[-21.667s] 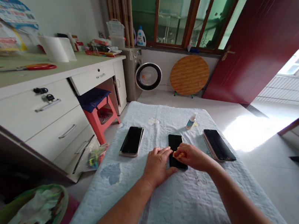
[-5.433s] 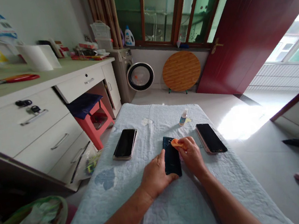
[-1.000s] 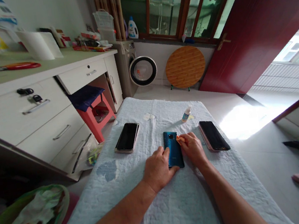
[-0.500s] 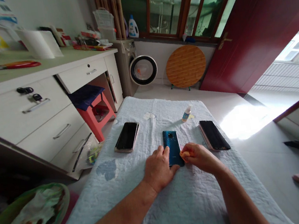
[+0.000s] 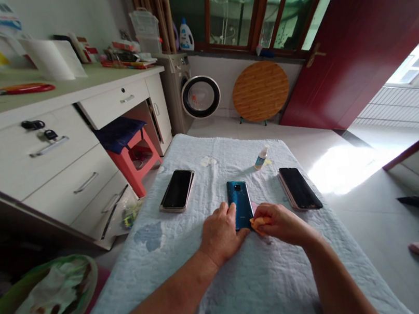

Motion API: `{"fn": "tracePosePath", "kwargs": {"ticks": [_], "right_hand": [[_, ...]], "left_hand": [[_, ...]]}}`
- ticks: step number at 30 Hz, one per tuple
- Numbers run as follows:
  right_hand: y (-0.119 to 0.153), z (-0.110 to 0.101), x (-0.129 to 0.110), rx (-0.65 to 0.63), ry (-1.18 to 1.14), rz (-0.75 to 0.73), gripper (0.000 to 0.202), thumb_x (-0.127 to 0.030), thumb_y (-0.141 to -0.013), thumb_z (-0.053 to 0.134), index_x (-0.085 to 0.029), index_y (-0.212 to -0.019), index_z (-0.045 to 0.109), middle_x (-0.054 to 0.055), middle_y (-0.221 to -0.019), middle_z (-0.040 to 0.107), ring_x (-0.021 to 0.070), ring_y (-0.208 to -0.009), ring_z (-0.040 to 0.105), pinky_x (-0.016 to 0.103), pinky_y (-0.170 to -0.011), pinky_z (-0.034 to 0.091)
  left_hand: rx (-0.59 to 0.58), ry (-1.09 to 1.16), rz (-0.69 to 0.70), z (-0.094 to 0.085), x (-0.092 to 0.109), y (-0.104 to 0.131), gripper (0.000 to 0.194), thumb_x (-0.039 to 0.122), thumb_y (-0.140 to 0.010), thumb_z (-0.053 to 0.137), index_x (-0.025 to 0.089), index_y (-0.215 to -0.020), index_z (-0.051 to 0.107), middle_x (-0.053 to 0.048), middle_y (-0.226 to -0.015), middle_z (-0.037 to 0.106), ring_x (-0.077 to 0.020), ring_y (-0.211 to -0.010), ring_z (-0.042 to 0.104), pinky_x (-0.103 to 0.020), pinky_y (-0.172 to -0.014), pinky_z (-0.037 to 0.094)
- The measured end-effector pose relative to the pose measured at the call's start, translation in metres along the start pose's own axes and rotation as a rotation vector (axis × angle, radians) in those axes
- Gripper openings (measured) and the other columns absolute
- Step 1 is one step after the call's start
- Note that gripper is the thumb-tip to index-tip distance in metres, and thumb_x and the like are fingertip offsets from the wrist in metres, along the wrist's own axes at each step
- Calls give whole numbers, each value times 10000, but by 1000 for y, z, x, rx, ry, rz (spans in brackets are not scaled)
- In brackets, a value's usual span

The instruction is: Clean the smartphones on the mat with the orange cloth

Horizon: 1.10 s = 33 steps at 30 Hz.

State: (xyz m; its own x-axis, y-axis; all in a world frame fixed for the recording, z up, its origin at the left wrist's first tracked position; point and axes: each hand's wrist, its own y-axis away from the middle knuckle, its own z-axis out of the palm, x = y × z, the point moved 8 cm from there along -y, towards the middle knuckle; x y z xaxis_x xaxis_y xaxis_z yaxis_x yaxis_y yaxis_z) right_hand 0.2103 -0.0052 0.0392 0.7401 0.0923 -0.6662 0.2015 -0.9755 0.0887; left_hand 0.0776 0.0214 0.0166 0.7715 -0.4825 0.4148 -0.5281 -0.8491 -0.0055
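A blue phone (image 5: pixel 241 202) lies back side up on the cloth-covered table (image 5: pixel 171 267). My left hand (image 5: pixel 221 234) grips its left side and lower edge, thumb at the bottom. In my right hand (image 5: pixel 280 224), closed, is an orange cloth (image 5: pixel 261 223) that touches the phone's lower right edge. To the left rests a phone with a black screen (image 5: pixel 177 189); on the right is another dark-screened phone (image 5: pixel 300 188). A small white spray bottle (image 5: pixel 261 158) stands beyond my right hand.
A white desk (image 5: pixel 116 89) with drawers runs along the left, a red stool (image 5: pixel 137 160) partly under it. A green basket (image 5: pixel 90 290) holding cloths sits at the lower left. Behind the table are a washing machine (image 5: pixel 175 94) and a round wooden board (image 5: pixel 260 90).
My right hand with the orange cloth has moved slightly down along the phone's right edge toward its lower corner. My left hand keeps its hold.
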Motion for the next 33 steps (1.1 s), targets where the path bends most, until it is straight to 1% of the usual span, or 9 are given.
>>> {"fn": "tracePosePath", "kwargs": {"ticks": [5, 10, 13, 16, 19, 22, 25, 30, 33], "right_hand": [[-8, 9, -20, 91, 56, -94, 79, -168, -802, 566, -179, -770, 637, 6, -768, 577, 117, -693, 535, 225, -639, 393], [-16, 22, -29, 170, 92, -143, 117, -121, -821, 536, -180, -778, 628, 11, -798, 550, 115, -713, 519, 225, -663, 388], [-21, 17, -20, 250, 128, -108, 127, -103, -814, 529, -180, -771, 622, 6, -785, 527, 115, -716, 512, 222, -664, 378], [-24, 5, -5, 350, 162, -42, 128, -129, -831, 522, -177, -795, 635, 12, -798, 520, 124, -730, 513, 231, -680, 378], [-23, -4, 5, 387, 166, -4, 136, -153, -844, 520, -177, -830, 653, 19, -815, 530, 133, -747, 525, 242, -695, 384], [-21, -5, 6, 332, 139, -4, 140, -140, -822, 535, -183, -839, 667, 17, -809, 546, 134, -745, 540, 243, -694, 392], [-17, -2, -2, 234, 107, -46, 151, -106, -791, 542, -184, -813, 669, 15, -802, 560, 130, -742, 549, 237, -689, 399], [-10, 10, -21, 83, 73, -118, 234, -25, -728, 535, -193, -810, 676, 11, -830, 572, 117, -748, 547, 228, -699, 400], [-10, 19, -32, 53, 65, -156, 279, 11, -714, 518, -198, -814, 673, 10, -837, 568, 116, -768, 541, 226, -714, 397]], "left_hand": [[-20, 26, 52, 0, -2, -2, 588, 531, -814, 567, 175, -1272, 473, -109, -1126, 599, -268, -1029, 597, -328, -847, 462], [-17, 59, 71, 0, -6, -2, 554, 522, -815, 569, 189, -1249, 484, -90, -1098, 623, -258, -1006, 615, -312, -820, 471], [-4, 56, 73, 1, -6, -2, 575, 507, -791, 603, 194, -1258, 481, -82, -1089, 631, -258, -990, 621, -318, -811, 474], [8, 53, 71, 1, -7, -4, 607, 496, -778, 619, 202, -1287, 468, -79, -1096, 634, -263, -985, 623, -327, -804, 477], [6, 52, 66, 2, -7, -4, 615, 477, -774, 625, 199, -1300, 466, -86, -1109, 633, -266, -990, 621, -328, -810, 474], [-18, 62, 62, 2, -8, -5, 624, 469, -767, 630, 201, -1306, 465, -85, -1104, 635, -266, -991, 619, -325, -813, 473], [-62, 100, 71, 1, -9, -5, 615, 441, -772, 613, 207, -1319, 457, -77, -1076, 638, -253, -966, 624, -306, -797, 474], [-133, 190, 161, -3, -11, -7, 682, 260, -716, 582, 145, -1367, 416, -91, -1096, 626, -223, -925, 621, -274, -789, 483], [-190, 227, 195, -3, -13, -7, 735, 170, -655, 565, 118, -1372, 411, -85, -1057, 636, -213, -904, 618, -265, -812, 486]]}}
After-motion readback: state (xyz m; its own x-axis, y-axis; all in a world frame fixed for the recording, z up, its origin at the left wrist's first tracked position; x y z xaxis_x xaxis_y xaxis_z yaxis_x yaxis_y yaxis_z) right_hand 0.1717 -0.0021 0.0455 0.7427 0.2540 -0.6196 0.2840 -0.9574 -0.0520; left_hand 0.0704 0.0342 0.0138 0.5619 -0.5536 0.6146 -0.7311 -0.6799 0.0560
